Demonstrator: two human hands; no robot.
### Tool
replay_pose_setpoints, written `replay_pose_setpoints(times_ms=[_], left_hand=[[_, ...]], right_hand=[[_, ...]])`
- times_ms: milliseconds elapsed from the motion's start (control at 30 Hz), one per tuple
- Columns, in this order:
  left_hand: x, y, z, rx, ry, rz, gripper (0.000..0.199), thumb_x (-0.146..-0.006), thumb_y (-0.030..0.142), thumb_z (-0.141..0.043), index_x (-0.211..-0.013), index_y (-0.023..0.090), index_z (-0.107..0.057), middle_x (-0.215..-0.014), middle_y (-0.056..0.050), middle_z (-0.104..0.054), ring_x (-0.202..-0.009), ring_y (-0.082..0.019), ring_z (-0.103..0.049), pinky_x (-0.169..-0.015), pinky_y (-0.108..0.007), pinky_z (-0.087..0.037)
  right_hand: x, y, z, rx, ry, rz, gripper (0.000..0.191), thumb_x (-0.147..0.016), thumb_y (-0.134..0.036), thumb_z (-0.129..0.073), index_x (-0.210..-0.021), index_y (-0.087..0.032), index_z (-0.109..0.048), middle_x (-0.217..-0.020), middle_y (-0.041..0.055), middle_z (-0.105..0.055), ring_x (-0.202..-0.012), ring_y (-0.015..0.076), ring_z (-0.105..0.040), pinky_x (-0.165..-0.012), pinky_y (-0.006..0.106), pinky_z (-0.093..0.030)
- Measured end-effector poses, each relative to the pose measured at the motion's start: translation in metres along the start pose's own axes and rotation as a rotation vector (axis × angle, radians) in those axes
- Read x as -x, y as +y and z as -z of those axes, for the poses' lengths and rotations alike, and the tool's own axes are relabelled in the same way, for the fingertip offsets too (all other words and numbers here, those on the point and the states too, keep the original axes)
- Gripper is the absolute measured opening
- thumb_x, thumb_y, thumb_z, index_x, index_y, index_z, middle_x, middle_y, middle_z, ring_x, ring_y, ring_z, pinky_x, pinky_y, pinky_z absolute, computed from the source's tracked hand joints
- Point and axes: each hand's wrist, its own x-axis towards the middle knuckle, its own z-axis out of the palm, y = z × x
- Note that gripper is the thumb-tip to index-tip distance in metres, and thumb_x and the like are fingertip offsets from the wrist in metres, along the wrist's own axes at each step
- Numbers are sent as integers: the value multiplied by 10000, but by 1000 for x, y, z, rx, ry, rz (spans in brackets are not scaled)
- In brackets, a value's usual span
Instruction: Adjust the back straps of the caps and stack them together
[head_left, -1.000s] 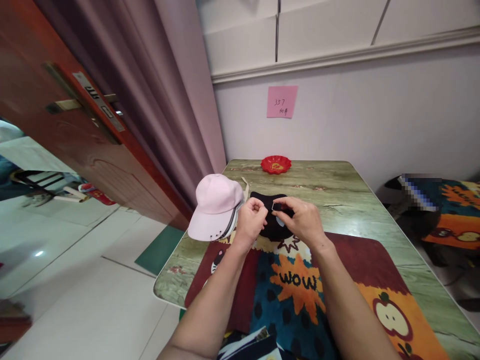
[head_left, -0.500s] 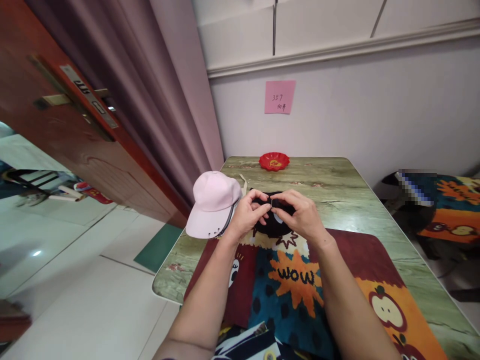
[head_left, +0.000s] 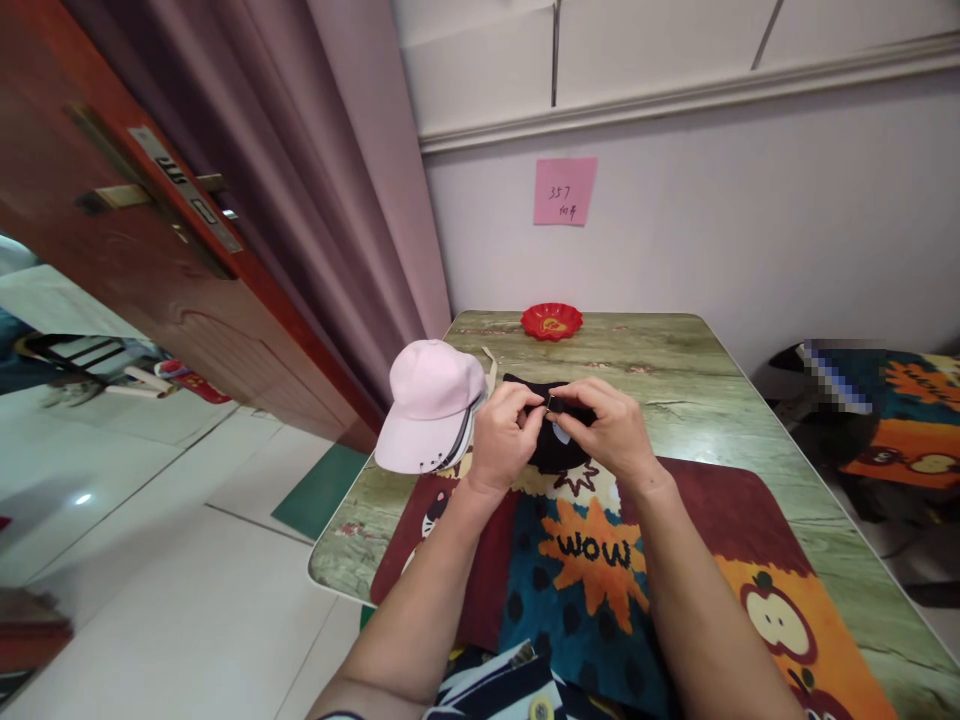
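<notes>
Left grip (head_left: 506, 430), right grip (head_left: 609, 428) on black strap (head_left: 556, 404), red dish (head_left: 573, 320), perhaps gold-printed

The black cap (head_left: 551, 458) and pink baseball cap (head_left: 431, 385) look matt cloth, the scalloped dish (head_left: 551, 322) glossy plastic, the tabletop (head_left: 690, 400) smooth.

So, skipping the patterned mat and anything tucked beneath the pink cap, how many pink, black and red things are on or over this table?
Pink: 1, the cap
Black: 1, the cloth item, its strap counted in
Red: 1, the dish
Total: 3
</notes>
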Motion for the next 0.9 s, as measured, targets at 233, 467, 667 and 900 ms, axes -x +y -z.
replay_pose_setpoints(times_ms=[233,467,667,900], left_hand=[[-1,-8,-7,268,-54,355,155,-782,304,-672,-783,202,-555,-542,56,-554,-389,-83,-489,-395,-186,-350],[-5,-11,-9,227,3,345,155,-729,194,-605,-814,211,-477,-675,54,-610,-378,-64,-523,-363,-172,-387],[-8,-13,0,257,-113,283,301,-752,218,-639,-1043,213,-564,-1095,-49,-681,-496,-60,-582,-375,-178,-438],[-18,-14,11,251,-420,332,285,-814,380,-699,-1006,169,-696,-646,17,-601,-464,-87,-540,-432,-186,-444]], right_hand=[[-1,-5,0,24,0,22,197,-838,-208,-687,-1026,-228,-739,-935,48,-754,-820,189,-712,-759,296,-561],[-1,-3,0,15,11,20,159,-814,-209,-689,-964,-232,-739,-881,40,-747,-782,191,-706,-731,295,-568],[-2,0,4,-36,-18,27,187,-849,-222,-692,-1028,-241,-745,-940,49,-759,-842,205,-718,-764,315,-574],[-2,2,4,-82,-113,-16,305,-887,-208,-646,-1179,-251,-725,-1097,64,-753,-999,218,-718,-888,343,-552]])
